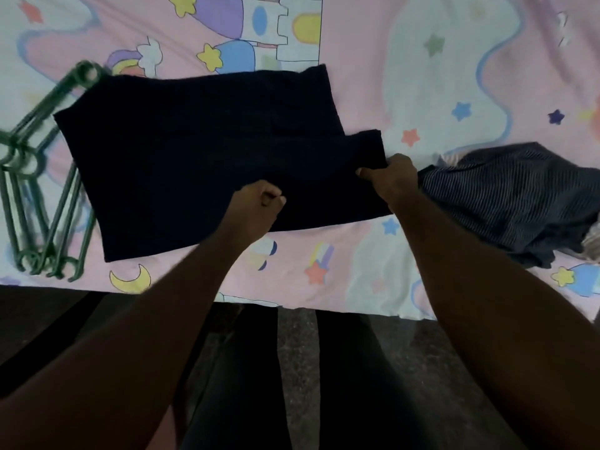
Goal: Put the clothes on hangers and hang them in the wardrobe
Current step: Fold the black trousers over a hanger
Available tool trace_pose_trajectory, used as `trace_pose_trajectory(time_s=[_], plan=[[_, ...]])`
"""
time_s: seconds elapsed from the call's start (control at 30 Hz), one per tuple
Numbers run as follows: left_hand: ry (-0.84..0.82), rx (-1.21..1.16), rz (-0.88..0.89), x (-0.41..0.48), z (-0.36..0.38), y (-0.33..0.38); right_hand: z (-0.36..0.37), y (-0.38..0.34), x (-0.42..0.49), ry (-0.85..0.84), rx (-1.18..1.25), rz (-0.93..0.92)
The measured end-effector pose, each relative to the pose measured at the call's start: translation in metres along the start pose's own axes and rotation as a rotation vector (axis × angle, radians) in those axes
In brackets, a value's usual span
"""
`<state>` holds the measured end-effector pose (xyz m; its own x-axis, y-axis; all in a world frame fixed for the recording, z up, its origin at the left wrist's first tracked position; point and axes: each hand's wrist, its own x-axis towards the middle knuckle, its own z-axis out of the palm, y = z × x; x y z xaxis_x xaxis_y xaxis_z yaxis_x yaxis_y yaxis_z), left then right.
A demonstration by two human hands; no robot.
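Surface: a bed covered by a pink bedsheet [357, 102] printed with stars, moons, clouds and a castle motif. The sheet lies mostly flat, with light creasing toward the far right. Its near edge ends above a dark speckled floor [295, 352], on which the person's dark-clad legs stand.

Dark navy garment [194, 164]: spread flat across the middle of the bed, one folded portion lying over its right side.

Left hand [256, 206]: fingers curled into a fist on the garment's near edge; whether cloth is pinched inside cannot be told.

Right hand [391, 178]: grips the right edge of the folded portion, thumb on top.

Green plastic hangers [39, 196]: a loose bundle at the left side of the bed, hooks toward the near edge, partly under the garment's left edge.

Striped dark garment [519, 203]: crumpled in a heap at the right, just beside the right hand.

Lighting dim; some blur at the left.
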<state>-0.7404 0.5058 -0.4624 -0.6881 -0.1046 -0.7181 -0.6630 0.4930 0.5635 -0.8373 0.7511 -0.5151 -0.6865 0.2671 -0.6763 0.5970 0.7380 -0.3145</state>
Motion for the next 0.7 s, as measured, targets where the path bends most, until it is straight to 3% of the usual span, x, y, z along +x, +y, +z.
trace_pose_trajectory(time_s=[0.1,0.27,0.37,0.5,0.7], plan=[[0.003,-0.171,-0.025,-0.013,0.007,0.020,-0.011,-0.010,-0.018,-0.024,0.136,-0.085],[-0.046,-0.548,-0.035,-0.045,-0.016,0.064,-0.021,-0.070,-0.110,-0.008,0.153,-0.465],[-0.005,-0.729,-0.052,-0.064,-0.053,0.069,0.005,-0.118,-0.177,-0.229,0.202,-0.667],[0.346,-0.802,-0.137,-0.088,-0.137,0.009,0.049,-0.162,-0.237,-0.692,0.321,-0.665],[0.920,-0.367,-0.228,-0.178,-0.308,-0.093,0.077,-0.193,-0.258,-0.761,0.420,-0.547]])
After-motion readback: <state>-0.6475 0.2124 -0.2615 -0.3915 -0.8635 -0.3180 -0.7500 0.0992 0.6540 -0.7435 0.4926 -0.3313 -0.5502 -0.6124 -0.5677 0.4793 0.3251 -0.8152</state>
